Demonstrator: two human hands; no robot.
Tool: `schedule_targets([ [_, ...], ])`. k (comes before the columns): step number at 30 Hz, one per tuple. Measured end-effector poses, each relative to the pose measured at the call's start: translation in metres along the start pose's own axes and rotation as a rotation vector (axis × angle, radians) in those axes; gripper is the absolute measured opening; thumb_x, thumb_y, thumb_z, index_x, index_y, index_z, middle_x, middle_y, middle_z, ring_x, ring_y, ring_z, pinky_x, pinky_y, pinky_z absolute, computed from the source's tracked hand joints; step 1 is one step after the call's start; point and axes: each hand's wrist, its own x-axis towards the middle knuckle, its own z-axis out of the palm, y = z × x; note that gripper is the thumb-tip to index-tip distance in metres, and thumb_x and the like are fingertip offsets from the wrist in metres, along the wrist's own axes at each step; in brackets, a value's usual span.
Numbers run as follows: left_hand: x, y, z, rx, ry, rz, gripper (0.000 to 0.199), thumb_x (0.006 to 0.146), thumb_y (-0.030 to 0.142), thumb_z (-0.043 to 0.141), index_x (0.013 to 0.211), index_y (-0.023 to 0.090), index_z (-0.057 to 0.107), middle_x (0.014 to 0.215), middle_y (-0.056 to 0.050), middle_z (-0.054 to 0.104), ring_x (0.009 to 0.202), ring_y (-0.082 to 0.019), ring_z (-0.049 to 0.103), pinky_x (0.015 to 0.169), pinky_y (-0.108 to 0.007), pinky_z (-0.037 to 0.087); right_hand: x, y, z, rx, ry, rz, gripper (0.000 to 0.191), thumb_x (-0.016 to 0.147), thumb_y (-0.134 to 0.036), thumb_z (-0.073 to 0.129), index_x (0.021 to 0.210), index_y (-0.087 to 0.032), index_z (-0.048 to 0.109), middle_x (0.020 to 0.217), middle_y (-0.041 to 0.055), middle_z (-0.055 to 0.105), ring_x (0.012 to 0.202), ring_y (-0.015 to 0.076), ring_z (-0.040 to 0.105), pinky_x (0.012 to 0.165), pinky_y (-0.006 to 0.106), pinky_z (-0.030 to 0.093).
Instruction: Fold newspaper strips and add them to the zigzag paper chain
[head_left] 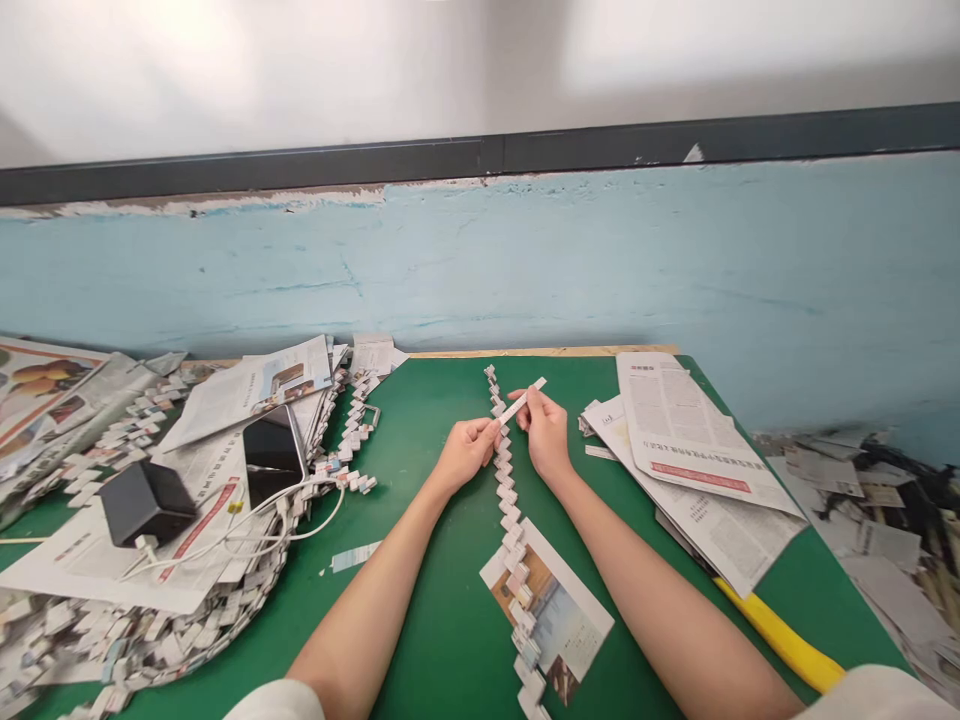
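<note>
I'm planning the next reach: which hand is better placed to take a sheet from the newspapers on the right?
Probably the right hand: it is nearer the newspapers, with the left hand farther away. Both pinch the paper strip, so the right would likely have to let go first.

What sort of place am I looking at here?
Probably a paper-craft workspace, though I can't tell whether it's in a home, school or workshop. A zigzag chain of folded paper lies on a green table, with loose newspaper sheets at the right.
</note>
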Motion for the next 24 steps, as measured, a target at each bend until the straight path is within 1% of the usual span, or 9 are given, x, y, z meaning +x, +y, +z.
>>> schedule_targets([
  [3, 0.002, -0.001, 0.0, -0.028, 0.014, 0.014, 0.053, 0.095, 0.065, 0.059, 0.07, 0.018, 0.055, 0.043, 0.007, 0.042, 0.041, -0.008, 0.039, 0.048, -0.023, 0.03, -0.006, -0.006, 0.004, -0.069, -0.176, 0.012, 0.048, 0.098, -0.06, 0.06, 0.087, -0.016, 0.076, 0.054, -0.0037, 0.045, 0.053, 0.0126, 0.041, 0.057, 0.028, 0.037],
  [5, 0.003, -0.001, 0.0, -0.052, 0.026, 0.02, 0.054, 0.094, 0.065, 0.059, 0.07, 0.018, 0.054, 0.043, 0.007, 0.042, 0.04, -0.008, 0.039, 0.048, -0.023, 0.03, -0.008, -0.009, 0.006, -0.101, -0.22, 0.001, 0.046, 0.098, -0.058, 0.061, 0.089, -0.015, 0.077, 0.054, -0.0039, 0.046, 0.054, 0.013, 0.043, 0.059, 0.029, 0.039],
  [8, 0.003, 0.0, 0.0, -0.076, 0.032, 0.021, 0.053, 0.094, 0.065, 0.06, 0.07, 0.018, 0.055, 0.042, 0.008, 0.041, 0.039, -0.008, 0.041, 0.048, -0.023, 0.03, -0.009, -0.01, 0.006, -0.162, -0.204, -0.027, 0.047, 0.099, -0.056, 0.06, 0.097, -0.014, 0.08, 0.057, -0.004, 0.046, 0.056, 0.013, 0.043, 0.06, 0.028, 0.039],
  [12, 0.002, 0.002, -0.001, -0.115, 0.044, 0.006, 0.053, 0.093, 0.065, 0.062, 0.071, 0.017, 0.057, 0.041, 0.008, 0.039, 0.039, -0.009, 0.042, 0.048, -0.023, 0.029, -0.008, -0.006, 0.005, -0.253, -0.184, -0.068, 0.049, 0.1, -0.056, 0.058, 0.112, -0.014, 0.08, 0.061, -0.0034, 0.046, 0.059, 0.0134, 0.045, 0.059, 0.027, 0.039],
  [16, 0.002, 0.002, -0.002, -0.148, 0.052, -0.012, 0.054, 0.093, 0.065, 0.062, 0.07, 0.017, 0.057, 0.04, 0.007, 0.039, 0.039, -0.009, 0.042, 0.048, -0.024, 0.026, -0.009, 0.001, 0.004, -0.281, -0.202, -0.069, 0.049, 0.101, -0.055, 0.057, 0.124, -0.016, 0.077, 0.064, -0.0018, 0.053, 0.057, 0.0137, 0.046, 0.057, 0.027, 0.039],
  [19, 0.002, 0.002, -0.002, -0.158, 0.051, -0.008, 0.053, 0.093, 0.064, 0.063, 0.069, 0.017, 0.057, 0.04, 0.007, 0.04, 0.04, -0.009, 0.042, 0.048, -0.024, 0.027, -0.009, 0.002, 0.004, -0.262, -0.214, -0.04, 0.05, 0.101, -0.056, 0.056, 0.123, -0.016, 0.076, 0.064, -0.0009, 0.056, 0.054, 0.0134, 0.045, 0.054, 0.027, 0.038],
  [24, 0.002, 0.003, -0.002, -0.15, 0.049, 0.003, 0.052, 0.093, 0.063, 0.063, 0.07, 0.017, 0.057, 0.042, 0.007, 0.041, 0.04, -0.009, 0.043, 0.048, -0.024, 0.028, -0.009, -0.005, 0.006, -0.173, -0.235, 0.026, 0.051, 0.098, -0.059, 0.058, 0.111, -0.014, 0.078, 0.06, -0.0014, 0.056, 0.052, 0.0129, 0.045, 0.053, 0.027, 0.039],
])
